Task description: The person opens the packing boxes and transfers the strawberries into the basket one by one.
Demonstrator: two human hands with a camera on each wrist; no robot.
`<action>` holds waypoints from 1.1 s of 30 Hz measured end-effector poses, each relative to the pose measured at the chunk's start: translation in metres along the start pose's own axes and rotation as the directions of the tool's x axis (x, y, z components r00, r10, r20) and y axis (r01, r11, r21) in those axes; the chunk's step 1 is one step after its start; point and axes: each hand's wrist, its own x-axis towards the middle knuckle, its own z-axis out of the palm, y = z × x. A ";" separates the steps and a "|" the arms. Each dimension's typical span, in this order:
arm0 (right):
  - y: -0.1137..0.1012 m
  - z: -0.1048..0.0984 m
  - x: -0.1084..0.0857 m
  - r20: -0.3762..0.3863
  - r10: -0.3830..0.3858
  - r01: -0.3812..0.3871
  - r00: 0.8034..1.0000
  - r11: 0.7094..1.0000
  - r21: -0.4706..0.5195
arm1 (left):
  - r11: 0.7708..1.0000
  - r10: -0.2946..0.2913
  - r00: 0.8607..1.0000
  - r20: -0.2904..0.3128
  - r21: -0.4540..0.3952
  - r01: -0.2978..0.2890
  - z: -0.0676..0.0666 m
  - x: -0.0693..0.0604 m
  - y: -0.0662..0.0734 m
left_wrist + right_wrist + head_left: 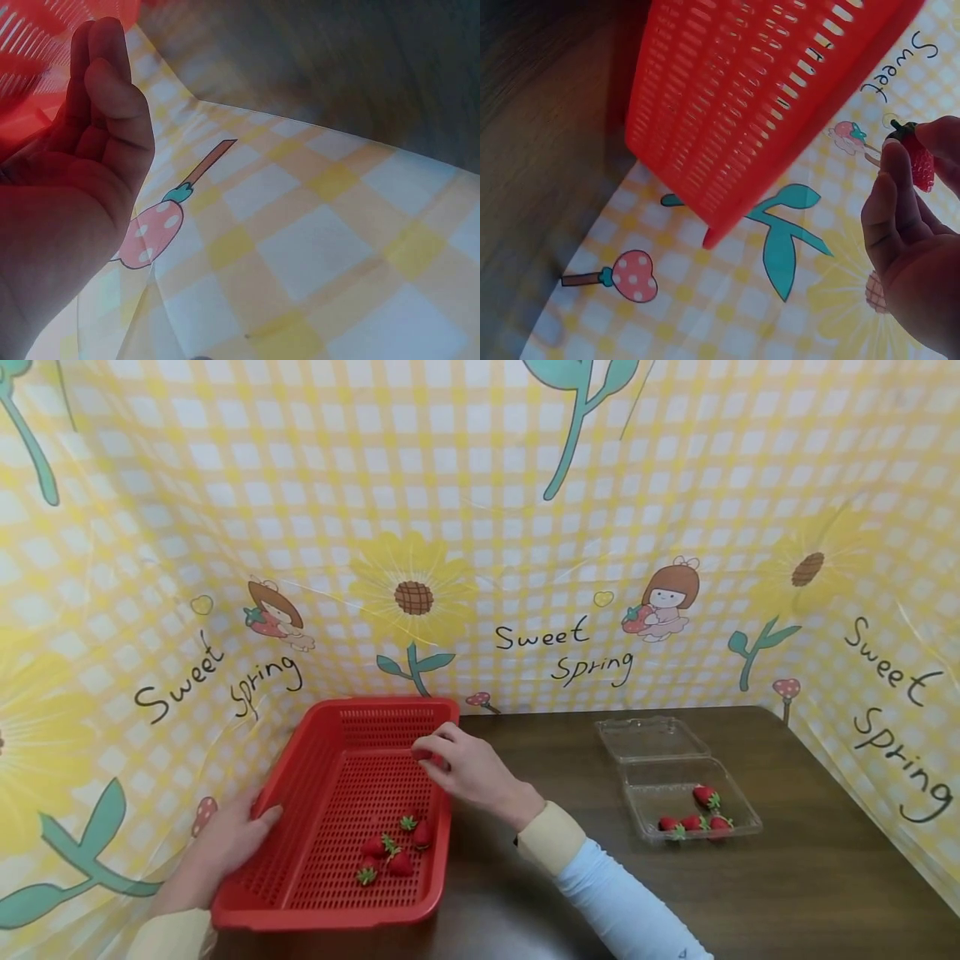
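My right hand (476, 772) is over the right side of a red plastic basket (322, 920). Between its thumb and fingers it pinches a strawberry (921, 166), whose green cap shows in the right wrist view. Several strawberries (400, 862) with green leaves lie on the basket floor, toward the near right corner. At the basket's left side, my left hand (236, 835) holds the rim, its thumb over the edge. In the left wrist view, the fingers of that hand lie against the basket's outer side.
A clear plastic clamshell box (667, 775) stands with its lid raised back on the right of the dark wooden table (525, 885). Several strawberries (705, 796) are inside it. A yellow checked cloth (517, 552) hangs behind and at both sides.
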 end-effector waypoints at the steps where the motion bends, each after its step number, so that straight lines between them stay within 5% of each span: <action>1: 0.000 0.002 0.002 0.012 0.001 -0.001 1.000 1.000 -0.001 | 1.000 -0.003 1.000 -0.002 0.003 0.003 0.000 0.000 0.000; 9: -0.004 0.024 0.011 0.189 0.013 -0.006 0.982 0.999 -0.040 | 0.999 -0.017 1.000 0.012 -0.039 0.017 0.003 0.002 0.000; 15: -0.007 0.037 0.019 0.254 0.041 -0.020 0.966 0.996 -0.082 | 0.999 0.014 1.000 -0.018 0.047 -0.013 0.003 0.004 -0.001; 22: -0.014 0.047 0.029 0.419 0.088 -0.038 0.904 0.991 -0.126 | 0.998 0.025 0.999 -0.030 0.060 -0.023 0.002 0.004 -0.001; 33: -0.018 0.060 0.029 0.481 0.102 0.026 0.871 0.967 -0.252 | 0.998 0.017 1.000 -0.026 0.053 -0.016 0.000 0.001 0.002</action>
